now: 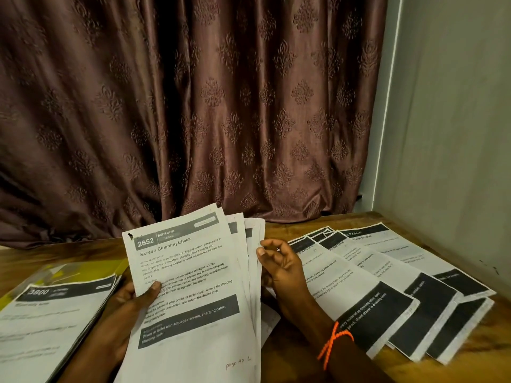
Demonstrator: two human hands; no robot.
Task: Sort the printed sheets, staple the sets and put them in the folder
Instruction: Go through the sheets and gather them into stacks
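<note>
Evidently sorting: the left hand (138, 297) grips the fanned sheaf (193, 286) (thumb on top), the right hand (279, 261) hovers loosely curled, next pinching one sheet free.

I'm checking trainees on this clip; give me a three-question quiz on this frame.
1. True or false: the left hand holds the fanned white printed stack headed 2652.
2. Where do the spread white sheets with black bands lie? A) right of the right hand B) under the yellow plastic folder
3. What number heads the white pile on the folder?

Key: 1 true; 2 A; 3 3800.
</note>
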